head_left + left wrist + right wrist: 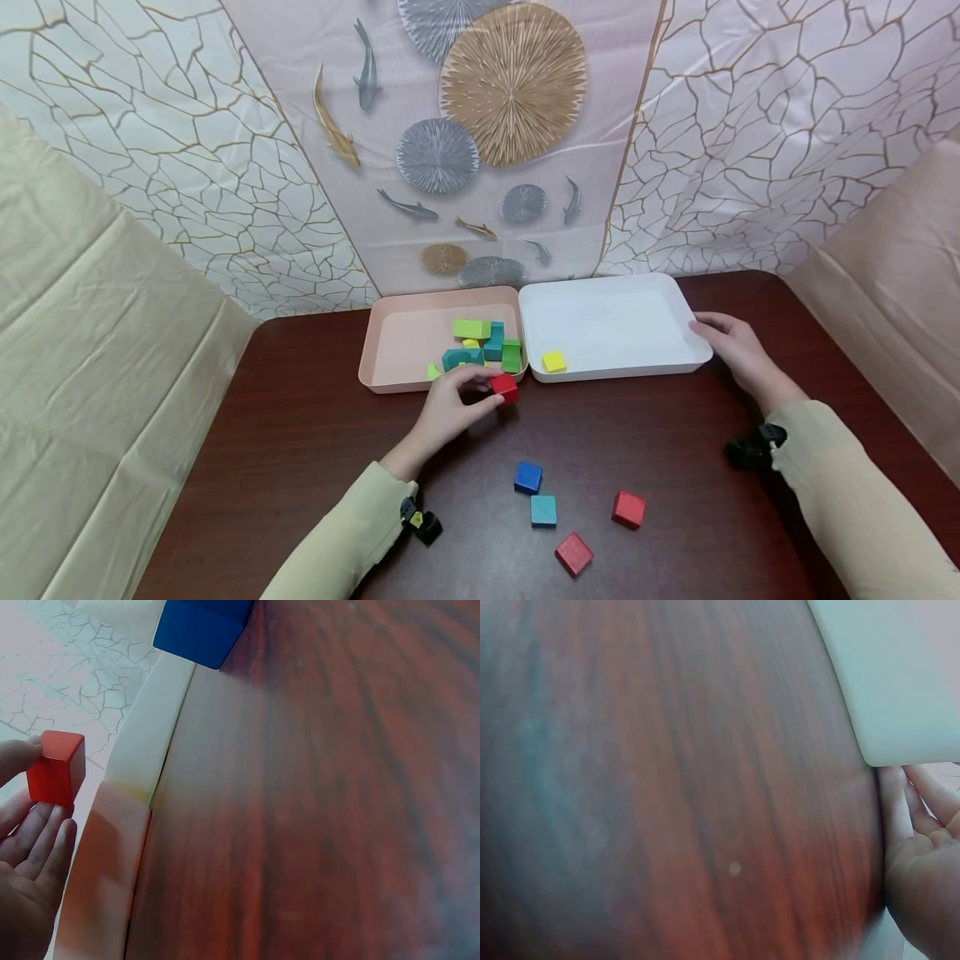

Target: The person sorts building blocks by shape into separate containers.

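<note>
My left hand (448, 410) pinches a red cube (505, 389) between thumb and fingertips, in front of the pink tray's near right corner. In the left wrist view the red cube (56, 769) shows above the curled-in fingers. At the far right, my right hand (738, 350) grips the right edge of the white tray (600, 375), thumb at the rim. The right wrist view has its fingers (897, 806) against the tray's outer wall. One yellow cube (554, 362) lies in the white tray's near left corner.
Beside the white tray, the pink tray (390, 387) holds several green, teal and yellow blocks (472, 329). Nearer on the dark table (300, 467) lie a blue cube (528, 477), a teal cube (543, 511) and two red cubes (628, 509). Patterned cloth (517, 208) hangs behind.
</note>
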Action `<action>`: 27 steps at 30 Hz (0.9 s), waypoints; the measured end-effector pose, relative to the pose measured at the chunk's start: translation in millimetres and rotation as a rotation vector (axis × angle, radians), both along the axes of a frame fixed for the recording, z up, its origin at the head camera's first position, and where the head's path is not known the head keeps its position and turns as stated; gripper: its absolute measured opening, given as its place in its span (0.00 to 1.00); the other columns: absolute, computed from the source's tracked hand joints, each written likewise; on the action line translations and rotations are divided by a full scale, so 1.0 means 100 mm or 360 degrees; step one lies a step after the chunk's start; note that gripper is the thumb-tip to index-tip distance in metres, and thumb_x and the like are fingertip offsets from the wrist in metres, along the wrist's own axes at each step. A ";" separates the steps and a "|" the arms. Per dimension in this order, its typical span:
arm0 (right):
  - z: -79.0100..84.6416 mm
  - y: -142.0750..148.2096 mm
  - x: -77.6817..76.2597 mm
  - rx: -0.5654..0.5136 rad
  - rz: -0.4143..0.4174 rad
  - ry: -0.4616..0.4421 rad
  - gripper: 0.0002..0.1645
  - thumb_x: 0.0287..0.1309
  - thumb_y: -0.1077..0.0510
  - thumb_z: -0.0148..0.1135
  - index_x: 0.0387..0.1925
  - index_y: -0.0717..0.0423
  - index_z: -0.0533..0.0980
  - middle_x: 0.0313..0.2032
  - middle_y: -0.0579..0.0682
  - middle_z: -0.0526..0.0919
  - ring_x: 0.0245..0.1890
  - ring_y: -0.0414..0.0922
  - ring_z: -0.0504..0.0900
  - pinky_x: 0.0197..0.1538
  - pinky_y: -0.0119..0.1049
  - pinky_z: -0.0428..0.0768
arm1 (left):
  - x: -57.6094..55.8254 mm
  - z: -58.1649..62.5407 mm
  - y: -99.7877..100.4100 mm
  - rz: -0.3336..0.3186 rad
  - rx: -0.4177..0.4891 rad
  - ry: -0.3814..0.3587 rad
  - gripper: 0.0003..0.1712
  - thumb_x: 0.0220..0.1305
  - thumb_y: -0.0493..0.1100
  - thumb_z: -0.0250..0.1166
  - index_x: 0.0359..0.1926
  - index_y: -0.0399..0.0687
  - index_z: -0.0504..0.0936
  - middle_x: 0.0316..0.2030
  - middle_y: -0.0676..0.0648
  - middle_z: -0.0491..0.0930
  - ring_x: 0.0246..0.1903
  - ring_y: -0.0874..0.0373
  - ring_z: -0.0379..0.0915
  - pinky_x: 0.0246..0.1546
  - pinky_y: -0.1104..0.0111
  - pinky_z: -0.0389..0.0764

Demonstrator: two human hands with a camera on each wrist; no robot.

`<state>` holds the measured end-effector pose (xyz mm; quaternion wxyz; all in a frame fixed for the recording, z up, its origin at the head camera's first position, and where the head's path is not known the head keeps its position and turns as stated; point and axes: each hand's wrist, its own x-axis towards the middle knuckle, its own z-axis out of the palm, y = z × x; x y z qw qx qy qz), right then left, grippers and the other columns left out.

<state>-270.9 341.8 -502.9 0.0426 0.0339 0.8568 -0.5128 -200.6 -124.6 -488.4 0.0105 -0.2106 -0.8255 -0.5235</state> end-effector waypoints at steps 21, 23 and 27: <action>-0.01 0.01 0.00 0.0001 0.0015 -0.0007 0.43 0.82 0.43 0.49 0.76 0.76 0.60 0.73 0.75 0.64 0.43 0.17 0.68 0.44 0.13 0.72 | -0.10 0.00 0.14 0.0045 0.0177 -0.0041 0.21 0.66 0.36 0.75 0.59 0.44 0.87 0.53 0.40 0.87 0.51 0.46 0.86 0.56 0.54 0.88; -0.01 0.01 0.00 0.0000 0.0014 -0.0006 0.43 0.82 0.43 0.49 0.76 0.76 0.61 0.73 0.75 0.64 0.43 0.18 0.68 0.44 0.13 0.72 | -0.11 0.01 0.16 0.0051 0.0197 -0.0047 0.20 0.67 0.36 0.75 0.59 0.43 0.87 0.52 0.39 0.88 0.51 0.45 0.86 0.56 0.53 0.88; 0.00 0.02 0.00 0.0007 0.0007 -0.0019 0.43 0.82 0.42 0.49 0.77 0.75 0.60 0.74 0.75 0.63 0.43 0.19 0.67 0.44 0.14 0.72 | -0.15 0.03 0.20 0.0044 0.0241 -0.0038 0.20 0.67 0.34 0.74 0.59 0.41 0.87 0.53 0.37 0.87 0.52 0.43 0.86 0.57 0.48 0.86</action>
